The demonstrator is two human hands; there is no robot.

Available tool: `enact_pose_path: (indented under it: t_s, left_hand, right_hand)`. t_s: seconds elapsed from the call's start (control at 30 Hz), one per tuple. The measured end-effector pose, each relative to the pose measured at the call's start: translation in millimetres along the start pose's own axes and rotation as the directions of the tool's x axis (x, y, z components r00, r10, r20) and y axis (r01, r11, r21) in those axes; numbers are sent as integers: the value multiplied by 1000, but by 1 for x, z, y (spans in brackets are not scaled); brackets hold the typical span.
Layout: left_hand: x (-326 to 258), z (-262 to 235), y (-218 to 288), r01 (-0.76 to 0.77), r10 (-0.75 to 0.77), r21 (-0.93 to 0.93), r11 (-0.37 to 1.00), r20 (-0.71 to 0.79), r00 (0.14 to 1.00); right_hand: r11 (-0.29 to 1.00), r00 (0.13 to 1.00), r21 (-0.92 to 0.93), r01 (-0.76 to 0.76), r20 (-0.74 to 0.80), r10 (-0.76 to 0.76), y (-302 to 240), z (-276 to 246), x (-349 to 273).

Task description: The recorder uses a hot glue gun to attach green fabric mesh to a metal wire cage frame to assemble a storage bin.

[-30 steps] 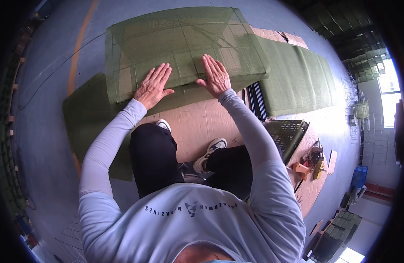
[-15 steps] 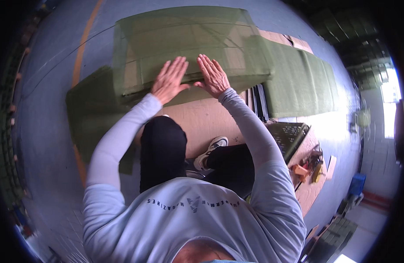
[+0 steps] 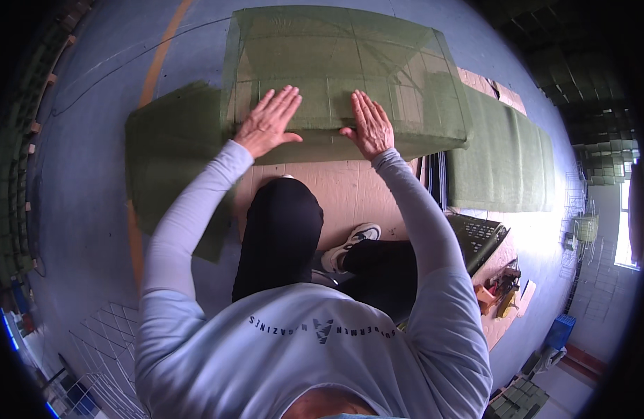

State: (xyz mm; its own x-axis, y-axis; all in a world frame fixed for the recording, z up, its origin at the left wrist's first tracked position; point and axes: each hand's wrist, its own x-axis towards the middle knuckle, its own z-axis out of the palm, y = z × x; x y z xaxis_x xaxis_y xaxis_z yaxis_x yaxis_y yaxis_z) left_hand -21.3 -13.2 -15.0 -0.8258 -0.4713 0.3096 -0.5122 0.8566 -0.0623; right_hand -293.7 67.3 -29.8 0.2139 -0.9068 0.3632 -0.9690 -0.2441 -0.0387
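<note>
Fingers [image 3: 283,103] of the left hand [image 3: 261,131] and right hand [image 3: 372,133] lie straight and slightly parted, thumbs out, grasping nothing, on the near part of a green mesh-covered wire frame [image 3: 322,73] beyond the left knee [image 3: 283,209]. A pale T-shirt [image 3: 280,366] comes next, then a dark green perforated crate [image 3: 477,236] on the right. Smallest, across the shirt, dark upside-down lettering [image 3: 349,331] curves to either side of an angular emblem [image 3: 323,332].
</note>
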Motion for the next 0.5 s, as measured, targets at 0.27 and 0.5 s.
enact_pose_path:
  t_s: [0.27, 0.5]
  left_hand:
    - [-14, 2, -19, -53, 54, 28, 998, -28, 998]
    - [-12, -24, -16, -90, 97, -75, 993, 83, 992]
  right_hand:
    - [997, 999, -62, 35, -4, -36, 1, 2, 5]
    - [997, 997, -11, 71, -14, -71, -5, -13, 2]
